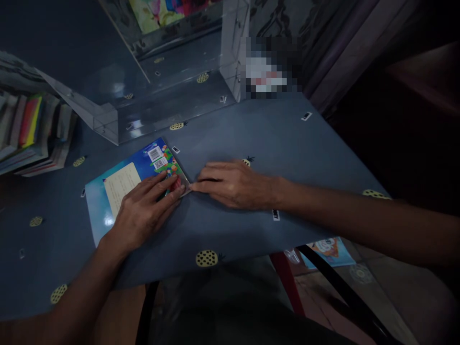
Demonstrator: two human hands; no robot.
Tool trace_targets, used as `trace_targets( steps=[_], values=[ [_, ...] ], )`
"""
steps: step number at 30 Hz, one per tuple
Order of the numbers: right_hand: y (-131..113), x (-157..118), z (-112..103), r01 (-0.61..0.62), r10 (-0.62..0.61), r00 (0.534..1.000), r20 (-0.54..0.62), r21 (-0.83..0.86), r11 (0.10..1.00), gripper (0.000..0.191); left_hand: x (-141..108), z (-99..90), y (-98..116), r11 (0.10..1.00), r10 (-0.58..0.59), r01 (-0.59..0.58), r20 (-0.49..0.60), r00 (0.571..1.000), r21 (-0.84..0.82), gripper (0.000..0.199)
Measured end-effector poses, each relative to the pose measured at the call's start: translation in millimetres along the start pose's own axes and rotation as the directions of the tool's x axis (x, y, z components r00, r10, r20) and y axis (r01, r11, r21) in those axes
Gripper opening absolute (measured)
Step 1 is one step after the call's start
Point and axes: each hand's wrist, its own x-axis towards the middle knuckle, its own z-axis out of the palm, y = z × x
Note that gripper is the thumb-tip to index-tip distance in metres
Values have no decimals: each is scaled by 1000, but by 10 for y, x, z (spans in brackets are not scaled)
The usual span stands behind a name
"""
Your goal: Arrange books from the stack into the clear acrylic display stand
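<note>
A thin book (146,158) with a blue back cover, a cream text panel and a barcode lies on the table. My left hand (143,206) rests flat across its lower right part, fingers stretched toward the corner. My right hand (233,184) is at that same corner, its fingers drawn together and the tips closed on the book's edge. The corner looks shiny and slightly see-through, as if covered in clear film; I cannot tell for sure. The fingers partly hide the cover picture.
A clear acrylic stand (230,48) stands at the back of the table. Stacked books (32,129) are at the left. The table (251,129) has a grey-blue cloth with pineapple prints. Below its front edge, a picture booklet (330,251) is beside a black chair arm (341,292).
</note>
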Motion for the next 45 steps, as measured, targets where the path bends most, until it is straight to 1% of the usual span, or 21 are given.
trace_targets(
  steps=[3, 7, 10, 12, 14, 16, 18, 20, 22, 24, 26, 28, 30, 33, 37, 41, 45],
  values=[
    [-12, 8, -6, 7, -6, 999, 45, -26, 1000, 32, 3, 3, 8, 1000, 3, -3, 0, 1000, -11, 28],
    [-21, 18, -12, 20, -16, 997, 77, -59, 998, 33, 18, -44, -18, 998, -14, 17, 48, 999, -65, 29],
    [-20, 13, -12, 28, -22, 996, 88, -67, 997, 32, -42, -134, -106, 980, -16, 40, 125, 992, -196, 32],
    [-11, 4, -1, 34, -29, 996, 80, -63, 997, 32, -163, -219, -189, 955, -41, 87, 163, 986, -284, 33],
    [3, -5, 20, 36, -32, 997, 72, -50, 998, 34, -351, -319, -270, 931, -118, 170, 175, 978, -323, 32],
    [15, -10, 42, 30, -29, 997, 70, -26, 999, 34, -582, -425, -340, 900, -235, 282, 175, 956, -332, 29],
    [18, -11, 57, 11, -11, 998, 69, -6, 1000, 34, -813, -518, -408, 850, -372, 412, 179, 911, -330, 27],
    [10, -9, 64, -5, 4, 998, 62, 1, 1000, 32, -1003, -572, -492, 794, -495, 522, 169, 852, -311, 28],
    [-9, -2, 66, 3, -3, 999, 51, -6, 1000, 30, -1125, -569, -605, 753, -584, 599, 143, 799, -273, 34],
    [-41, 9, 69, 24, -24, 999, 40, -20, 1000, 29, -1173, -516, -737, 737, -624, 634, 124, 771, -234, 44],
    [-90, 26, 69, 32, -30, 999, 30, -43, 999, 28, -1165, -441, -864, 740, -627, 637, 121, 769, -217, 51],
    [-158, 45, 62, 28, -27, 999, 18, -76, 997, 27, -1132, -376, -950, 756, -608, 617, 112, 786, -219, 55],
    [-233, 62, 54, 28, -28, 1000, 3, -121, 992, 26, -1104, -339, -973, 780, -590, 594, 85, 803, -196, 55],
    [-314, 83, 47, 22, -21, 1000, 8, -225, 974, 26, -1125, -342, -892, 813, -574, 574, 33, 818, -103, 51],
    [-290, 144, 46, 10, 7, 999, 51, -329, 944, 27, -1264, -408, -642, 816, -577, 577, -15, 816, 25, 47],
    [-121, 300, 75, -10, 52, 991, 121, -328, 945, 29, -1397, -457, -344, 779, -609, 610, -55, 791, 146, 44],
    [102, 535, 159, -34, 97, 977, 191, -307, 951, 33, -1437, -460, -103, 717, -651, 656, -108, 751, 237, 42]
  ],
)
